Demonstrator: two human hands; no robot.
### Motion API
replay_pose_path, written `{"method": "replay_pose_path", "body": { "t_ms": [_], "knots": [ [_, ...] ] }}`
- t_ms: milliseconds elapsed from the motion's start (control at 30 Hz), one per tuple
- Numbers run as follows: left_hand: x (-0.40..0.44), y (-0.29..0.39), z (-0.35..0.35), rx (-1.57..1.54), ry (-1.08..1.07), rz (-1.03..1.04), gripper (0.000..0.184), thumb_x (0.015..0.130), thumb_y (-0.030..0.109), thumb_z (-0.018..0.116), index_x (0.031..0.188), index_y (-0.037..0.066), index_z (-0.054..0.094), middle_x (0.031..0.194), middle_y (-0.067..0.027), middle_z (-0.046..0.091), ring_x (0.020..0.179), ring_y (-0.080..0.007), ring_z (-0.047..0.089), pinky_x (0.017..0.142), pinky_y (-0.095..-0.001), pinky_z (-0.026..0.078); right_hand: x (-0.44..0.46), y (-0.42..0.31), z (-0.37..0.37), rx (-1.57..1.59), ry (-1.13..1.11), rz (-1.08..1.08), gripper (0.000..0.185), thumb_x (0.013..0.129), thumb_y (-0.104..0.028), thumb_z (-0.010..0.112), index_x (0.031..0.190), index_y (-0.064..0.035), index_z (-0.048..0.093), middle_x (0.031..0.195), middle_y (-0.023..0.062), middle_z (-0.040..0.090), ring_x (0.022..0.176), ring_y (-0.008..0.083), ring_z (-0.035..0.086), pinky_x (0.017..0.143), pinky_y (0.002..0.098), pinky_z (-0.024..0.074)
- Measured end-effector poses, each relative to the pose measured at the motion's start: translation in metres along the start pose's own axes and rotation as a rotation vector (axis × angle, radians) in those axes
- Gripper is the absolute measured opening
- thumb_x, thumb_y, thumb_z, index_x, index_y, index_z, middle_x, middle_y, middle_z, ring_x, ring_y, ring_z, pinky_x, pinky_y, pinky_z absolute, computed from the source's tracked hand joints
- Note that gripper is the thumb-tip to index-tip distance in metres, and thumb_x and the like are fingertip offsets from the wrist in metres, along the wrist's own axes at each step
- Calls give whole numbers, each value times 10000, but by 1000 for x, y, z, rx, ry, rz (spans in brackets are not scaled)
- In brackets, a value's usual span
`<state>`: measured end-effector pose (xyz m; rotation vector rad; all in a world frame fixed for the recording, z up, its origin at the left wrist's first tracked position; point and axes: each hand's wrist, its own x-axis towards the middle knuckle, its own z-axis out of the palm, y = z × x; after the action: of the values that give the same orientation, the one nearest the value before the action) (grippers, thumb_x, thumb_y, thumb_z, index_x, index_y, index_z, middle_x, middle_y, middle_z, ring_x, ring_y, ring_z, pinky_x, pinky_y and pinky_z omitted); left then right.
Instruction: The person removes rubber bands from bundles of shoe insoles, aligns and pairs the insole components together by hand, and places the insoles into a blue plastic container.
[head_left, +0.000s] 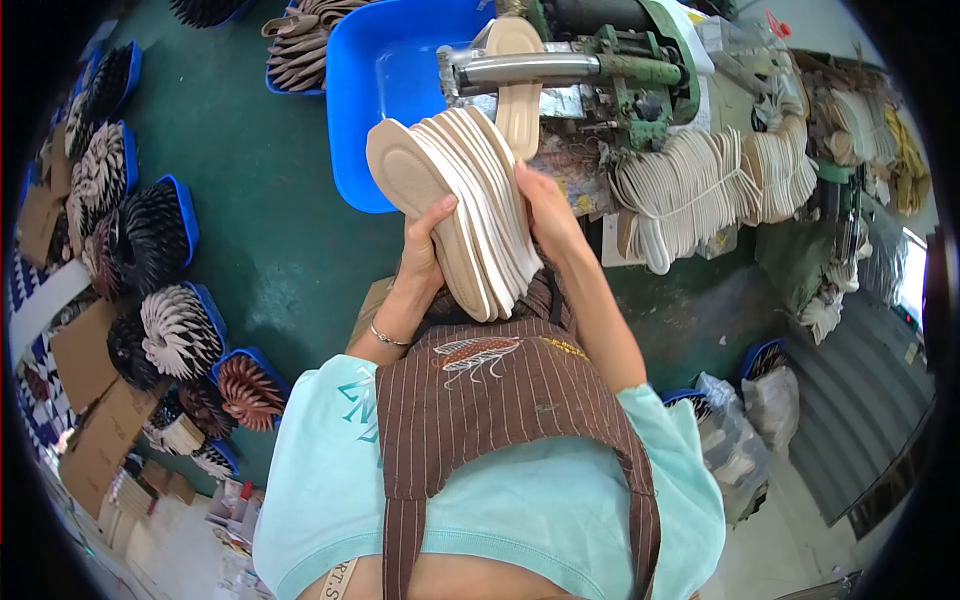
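Note:
A stack of beige and white shoe insoles (pixel 455 205) is held upright above my lap, between my two hands. My left hand (pixel 424 250) grips its left side, with the thumb on the face of the front insole. My right hand (pixel 548 212) presses against the right side near the upper edge. Just beyond the stack, a single beige insole (pixel 517 110) lies at the roller of a green machine (pixel 640 80). The fingers behind the stack are hidden.
A blue bin (pixel 350 130) stands beyond the stack, left of the machine. Tied bundles of insoles (pixel 690 185) lie to the right. Blue baskets of dark and light shoe parts (pixel 180 325) line the left side of the green floor (pixel 260 190). Plastic bags (pixel 730 440) sit at lower right.

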<state>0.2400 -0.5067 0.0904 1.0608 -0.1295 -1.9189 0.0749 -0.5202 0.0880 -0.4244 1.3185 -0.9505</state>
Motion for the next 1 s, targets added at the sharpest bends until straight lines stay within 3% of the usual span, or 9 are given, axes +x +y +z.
{"method": "replay_pose_path", "body": {
  "t_ms": [33, 233, 300, 367, 400, 567, 767, 833, 1000],
  "knots": [
    [1, 0, -2, 24, -21, 9, 662, 774, 216, 646, 1288, -61, 334, 1147, -178, 512, 1042, -261, 555, 902, -384, 480, -12, -4, 9, 232, 2, 94, 338, 971, -286, 456, 1035, 9, 608, 881, 8, 647, 746, 64, 565, 667, 247, 474],
    [1, -5, -6, 21, -67, 25, 673, 770, 216, 645, 1291, -68, 327, 1144, -185, 516, 1046, -269, 556, 913, -382, 478, -5, -2, -24, 178, -188, 108, 341, 975, -287, 443, 1068, 1, 601, 885, 10, 652, 729, 33, 577, 660, 211, 480],
    [2, -4, -4, 32, -92, 39, 671, 769, 205, 647, 1291, -67, 327, 1146, -183, 514, 1051, -264, 552, 911, -374, 480, -2, 4, -12, 125, -58, 73, 328, 979, -269, 436, 953, 8, 609, 788, 23, 637, 646, 68, 536, 610, 243, 450],
    [4, -6, -1, 12, -67, 14, 660, 770, 189, 647, 1290, -65, 329, 1151, -179, 509, 1052, -255, 551, 908, -366, 484, 4, 18, -6, -486, 329, -375, 341, 978, -243, 425, 814, 28, 553, 654, 89, 568, 578, 129, 457, 564, 310, 403],
    [5, -5, 2, 31, -62, 46, 657, 771, 184, 650, 1290, -64, 332, 1157, -174, 504, 1056, -250, 548, 907, -367, 484, 2, 14, 1, -569, 426, -425, 344, 962, -217, 424, 749, 47, 475, 603, 176, 475, 555, 199, 391, 556, 381, 367],
    [3, 1, 7, 32, -95, 61, 665, 734, 159, 686, 1274, -36, 351, 1121, -154, 507, 1028, -242, 548, 865, -353, 494, 40, 11, -18, -689, 686, -452, 314, 927, -199, 441, 756, 56, 507, 679, 267, 497, 588, 398, 446, 589, 435, 380],
    [7, -1, 6, 19, -72, 45, 653, 756, 171, 669, 1278, -46, 342, 1130, -154, 516, 1016, -238, 563, 868, -356, 497, 61, 4, -25, -327, 450, -279, 366, 956, -274, 458, 763, 25, 543, 670, 41, 543, 631, 144, 486, 588, 337, 384],
    [10, 2, 7, -1, -44, 56, 635, 739, 152, 685, 1261, -31, 372, 1110, -146, 524, 996, -228, 565, 840, -346, 504, 35, -2, -7, -161, 155, -176, 326, 965, -287, 470, 803, -25, 576, 729, -48, 501, 711, 49, 443, 613, 276, 374],
    [11, 3, 8, 18, -38, 99, 624, 743, 125, 684, 1261, -26, 369, 1112, -142, 524, 1006, -234, 560, 876, -351, 481, 36, 1, -9, -118, 296, -157, 265, 963, -201, 452, 872, -10, 612, 740, -31, 531, 672, 58, 437, 622, 255, 388]
  ]
}}
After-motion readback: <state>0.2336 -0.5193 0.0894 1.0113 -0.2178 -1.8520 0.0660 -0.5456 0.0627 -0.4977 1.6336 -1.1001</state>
